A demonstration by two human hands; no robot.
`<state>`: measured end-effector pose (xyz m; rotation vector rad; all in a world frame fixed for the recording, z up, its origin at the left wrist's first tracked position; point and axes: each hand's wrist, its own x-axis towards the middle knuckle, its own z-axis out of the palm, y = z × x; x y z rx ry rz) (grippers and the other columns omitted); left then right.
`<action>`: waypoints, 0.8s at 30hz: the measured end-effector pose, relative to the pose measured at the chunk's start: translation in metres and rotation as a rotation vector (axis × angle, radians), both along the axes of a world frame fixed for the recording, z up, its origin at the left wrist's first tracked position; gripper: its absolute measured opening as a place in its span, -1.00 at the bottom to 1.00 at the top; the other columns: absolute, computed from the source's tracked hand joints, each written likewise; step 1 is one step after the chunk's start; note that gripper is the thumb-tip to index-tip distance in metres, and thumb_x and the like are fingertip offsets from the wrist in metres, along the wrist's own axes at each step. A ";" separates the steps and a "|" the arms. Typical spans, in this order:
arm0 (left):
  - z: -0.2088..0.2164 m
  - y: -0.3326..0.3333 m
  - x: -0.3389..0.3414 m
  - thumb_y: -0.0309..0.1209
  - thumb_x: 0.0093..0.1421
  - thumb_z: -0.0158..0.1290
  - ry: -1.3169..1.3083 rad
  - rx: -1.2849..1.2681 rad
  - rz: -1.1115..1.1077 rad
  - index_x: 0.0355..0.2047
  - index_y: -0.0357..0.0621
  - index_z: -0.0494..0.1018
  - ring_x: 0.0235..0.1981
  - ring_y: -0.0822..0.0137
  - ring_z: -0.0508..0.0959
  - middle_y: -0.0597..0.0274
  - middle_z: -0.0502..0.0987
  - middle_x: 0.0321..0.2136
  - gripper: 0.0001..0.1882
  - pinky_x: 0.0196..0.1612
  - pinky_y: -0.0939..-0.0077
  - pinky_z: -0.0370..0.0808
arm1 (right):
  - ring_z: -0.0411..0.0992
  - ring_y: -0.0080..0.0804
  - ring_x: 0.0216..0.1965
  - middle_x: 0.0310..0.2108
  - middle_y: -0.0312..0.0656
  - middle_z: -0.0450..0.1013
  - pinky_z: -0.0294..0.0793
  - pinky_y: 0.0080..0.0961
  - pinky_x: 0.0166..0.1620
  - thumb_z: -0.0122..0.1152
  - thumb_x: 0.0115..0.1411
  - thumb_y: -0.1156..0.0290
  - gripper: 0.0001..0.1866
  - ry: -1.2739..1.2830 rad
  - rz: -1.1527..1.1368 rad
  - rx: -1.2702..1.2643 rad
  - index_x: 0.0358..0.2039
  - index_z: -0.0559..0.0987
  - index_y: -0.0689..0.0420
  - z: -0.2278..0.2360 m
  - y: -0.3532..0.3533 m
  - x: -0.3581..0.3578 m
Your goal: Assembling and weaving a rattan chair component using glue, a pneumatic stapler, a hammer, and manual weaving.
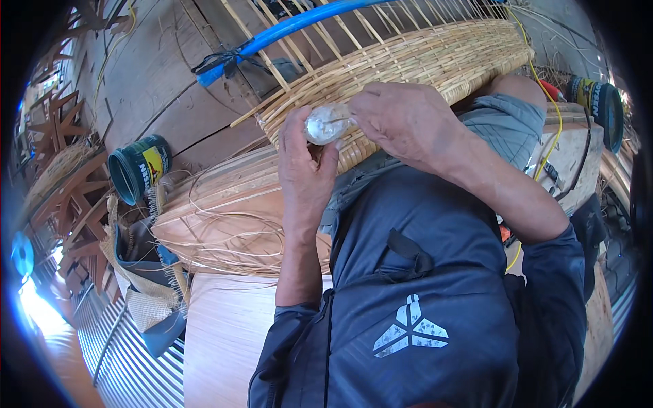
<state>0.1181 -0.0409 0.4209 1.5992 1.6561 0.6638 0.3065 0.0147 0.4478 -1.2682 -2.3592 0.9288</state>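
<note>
Above the woven panel I hold a small, rounded, shiny clear plastic bundle [326, 126]; what is inside it, I cannot make out. My left hand [304, 160] curls around its left side, thumb below. The fingers of my right hand [408, 126] are pinched together at its right end. Just beyond and under both hands lies the curved woven cane panel [408, 64], its bare upright stakes rising at the far side. A blue tube [299, 27] crosses those stakes, with black ties at its left end.
On the left, a dark green tub [139, 168] lies tipped beside a wooden plank holding loose cane strips [224, 234]. Another dark tub [602, 109] is at the right. A yellow cord [559, 129] runs down the right side. Brown star-shaped pieces [64, 129] are stacked far left.
</note>
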 end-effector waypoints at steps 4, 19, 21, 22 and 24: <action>-0.001 0.000 0.004 -0.62 -0.03 0.13 -0.081 -0.048 0.070 0.06 -0.21 0.23 -0.06 0.11 0.41 0.00 0.31 -0.03 -0.40 -0.10 0.40 0.45 | 0.48 -0.13 -0.34 -0.42 -0.15 0.45 0.49 -0.30 -0.35 0.06 0.05 0.43 -0.90 0.059 0.014 0.044 -0.40 0.50 0.11 -0.007 0.000 -0.007; 0.006 -0.001 0.001 -0.65 -0.07 0.14 -0.244 -0.124 0.200 0.05 -0.20 0.25 -0.01 0.10 0.40 -0.01 0.32 -0.01 -0.38 -0.03 0.38 0.40 | 0.44 -0.11 -0.29 -0.36 -0.10 0.46 0.44 -0.32 -0.25 0.04 0.14 0.39 -0.84 0.168 0.114 -0.136 -0.29 0.51 0.14 -0.023 0.016 -0.009; 0.011 -0.006 -0.014 -0.62 -0.06 0.15 -0.077 0.062 0.112 0.04 -0.19 0.26 0.04 0.12 0.35 0.03 0.30 0.01 -0.40 0.07 0.37 0.31 | 0.44 -0.25 -0.34 -0.42 -0.13 0.46 0.40 -0.43 -0.27 0.04 0.18 0.39 -0.80 0.356 0.023 -0.306 -0.25 0.50 0.22 -0.020 0.013 -0.011; 0.020 -0.012 -0.020 -0.59 -0.06 0.17 0.030 0.152 0.159 0.03 -0.19 0.28 0.07 0.14 0.31 0.06 0.30 0.02 -0.42 0.14 0.35 0.22 | 0.43 -0.33 -0.36 -0.45 -0.15 0.45 0.38 -0.46 -0.27 0.04 0.19 0.39 -0.79 0.414 -0.032 -0.456 -0.23 0.49 0.25 -0.012 0.010 -0.016; 0.012 -0.038 -0.047 -0.58 -0.04 0.18 -0.072 0.224 0.420 0.04 -0.20 0.27 0.06 0.18 0.31 0.07 0.29 0.02 -0.41 0.12 0.36 0.24 | 0.32 -0.56 -0.48 -0.54 -0.26 0.38 0.30 -0.61 -0.41 0.04 0.21 0.41 -0.80 0.546 -0.073 -0.561 -0.25 0.51 0.26 -0.006 0.004 -0.024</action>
